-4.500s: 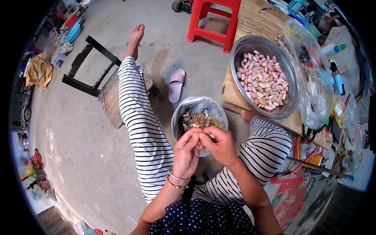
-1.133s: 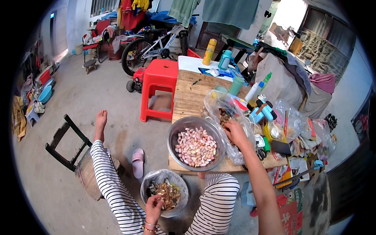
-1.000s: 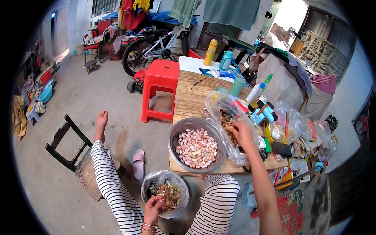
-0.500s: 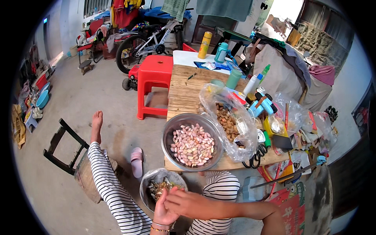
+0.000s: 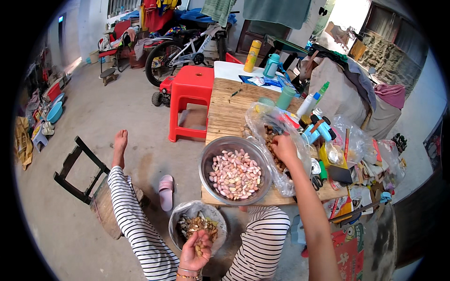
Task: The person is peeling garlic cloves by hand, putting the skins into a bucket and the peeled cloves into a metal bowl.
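My left hand (image 5: pixel 194 253) is palm up over a lined bin (image 5: pixel 174 224), its curled fingers closed round a few peanuts in the shell (image 5: pixel 199 248). Broken peanut shells (image 5: pixel 192 225) lie inside that bin. At the table, my right hand (image 5: pixel 284 148) reaches into a clear plastic bag (image 5: pixel 287 187) of unshelled peanuts (image 5: pixel 270 136). Its fingers are bent down among them; their tips, and whatever they grip, are hidden. Left of the bag, a metal bowl (image 5: pixel 205 181) holds many shelled pink peanuts (image 5: pixel 235 173).
The wooden table (image 5: pixel 225 110) carries a yellow bottle (image 5: pixel 253 56), a teal flask (image 5: pixel 272 65), a green cup (image 5: pixel 286 97) and clutter along its right side. A red stool (image 5: pixel 192 77) stands left of it. A pink slipper (image 5: pixel 166 193) and a wooden chair (image 5: pixel 101 206) are on the floor.
My hands were together above the bin. Now the right hand has moved up and right into the peanut bag, while the left stays over the bin, slightly lower.
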The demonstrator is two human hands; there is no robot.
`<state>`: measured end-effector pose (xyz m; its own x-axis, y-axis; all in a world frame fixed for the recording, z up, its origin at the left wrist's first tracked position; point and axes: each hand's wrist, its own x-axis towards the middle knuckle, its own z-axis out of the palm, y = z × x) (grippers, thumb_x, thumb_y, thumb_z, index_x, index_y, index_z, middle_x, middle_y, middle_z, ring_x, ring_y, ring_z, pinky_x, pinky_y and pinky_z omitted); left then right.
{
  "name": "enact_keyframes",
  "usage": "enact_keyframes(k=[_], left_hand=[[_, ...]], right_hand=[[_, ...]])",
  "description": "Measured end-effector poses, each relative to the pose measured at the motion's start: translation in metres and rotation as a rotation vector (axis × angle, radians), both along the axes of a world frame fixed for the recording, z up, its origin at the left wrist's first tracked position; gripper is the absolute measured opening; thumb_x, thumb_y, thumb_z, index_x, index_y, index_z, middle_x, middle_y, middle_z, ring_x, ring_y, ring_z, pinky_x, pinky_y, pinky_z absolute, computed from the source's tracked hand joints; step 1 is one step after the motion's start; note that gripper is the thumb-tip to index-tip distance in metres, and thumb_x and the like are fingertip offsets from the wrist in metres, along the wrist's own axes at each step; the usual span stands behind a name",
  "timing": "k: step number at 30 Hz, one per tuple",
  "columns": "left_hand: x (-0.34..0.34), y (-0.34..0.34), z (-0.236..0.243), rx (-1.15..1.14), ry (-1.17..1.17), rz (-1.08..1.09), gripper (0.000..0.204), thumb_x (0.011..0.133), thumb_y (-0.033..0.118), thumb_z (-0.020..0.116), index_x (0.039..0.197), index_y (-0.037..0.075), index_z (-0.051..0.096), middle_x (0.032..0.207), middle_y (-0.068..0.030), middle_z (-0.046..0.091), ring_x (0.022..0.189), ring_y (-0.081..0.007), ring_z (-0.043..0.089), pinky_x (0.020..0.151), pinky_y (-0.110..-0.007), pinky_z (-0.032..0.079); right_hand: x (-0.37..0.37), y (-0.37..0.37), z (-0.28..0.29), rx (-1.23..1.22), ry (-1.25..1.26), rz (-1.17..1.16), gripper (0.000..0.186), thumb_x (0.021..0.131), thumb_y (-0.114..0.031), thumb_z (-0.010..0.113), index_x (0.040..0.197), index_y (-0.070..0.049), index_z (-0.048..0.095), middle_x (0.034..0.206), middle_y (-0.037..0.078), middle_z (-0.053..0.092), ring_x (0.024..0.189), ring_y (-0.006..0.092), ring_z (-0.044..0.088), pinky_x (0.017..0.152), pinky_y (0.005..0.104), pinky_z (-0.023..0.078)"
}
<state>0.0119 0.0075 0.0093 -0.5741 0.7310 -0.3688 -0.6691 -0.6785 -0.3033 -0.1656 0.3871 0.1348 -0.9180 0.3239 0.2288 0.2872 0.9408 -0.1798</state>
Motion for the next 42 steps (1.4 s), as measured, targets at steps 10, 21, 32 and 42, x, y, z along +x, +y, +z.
enact_keyframes(k=[10,21,32,42], left_hand=[[-0.003,-0.006,-0.005,-0.006,-0.033,0.019,0.024,0.093,0.025,0.049,0.099,0.006,0.063,0.087,-0.0076,0.061,0.075,-0.0154,0.054,0.056,-0.022,0.047],[0.000,0.000,-0.002,-0.017,0.014,0.007,0.025,0.092,0.023,0.050,0.100,0.003,0.062,0.087,-0.0093,0.063,0.074,-0.0172,0.056,0.059,-0.023,0.049],[-0.004,0.000,0.034,-0.566,0.429,0.050,0.019,0.092,0.019,0.051,0.094,0.001,0.058,0.076,-0.0048,0.055,0.055,-0.0094,0.048,0.041,-0.019,0.036],[-0.031,0.024,0.147,-1.386,1.187,0.388,0.013,0.081,-0.001,0.063,0.093,-0.002,0.059,0.062,0.0003,0.054,0.046,-0.0037,0.048,0.040,-0.017,0.036]], right_hand=[[0.019,-0.009,0.010,-0.244,0.279,0.068,0.011,0.072,-0.010,0.063,0.078,-0.002,0.064,0.072,0.016,0.062,0.065,0.0283,0.061,0.064,0.0370,0.049],[0.079,-0.097,0.059,-1.479,0.038,0.458,0.011,0.084,0.001,0.054,0.092,0.006,0.060,0.079,0.010,0.061,0.052,0.0094,0.051,0.042,0.0185,0.039],[0.090,-0.121,0.053,-1.402,-0.040,0.538,0.012,0.082,0.000,0.060,0.093,0.003,0.062,0.069,0.002,0.058,0.056,0.0048,0.052,0.047,0.0169,0.039],[0.124,-0.181,0.040,-1.524,0.005,0.834,0.016,0.081,0.007,0.060,0.096,0.004,0.061,0.094,0.008,0.057,0.073,0.0071,0.055,0.058,0.0175,0.045]])
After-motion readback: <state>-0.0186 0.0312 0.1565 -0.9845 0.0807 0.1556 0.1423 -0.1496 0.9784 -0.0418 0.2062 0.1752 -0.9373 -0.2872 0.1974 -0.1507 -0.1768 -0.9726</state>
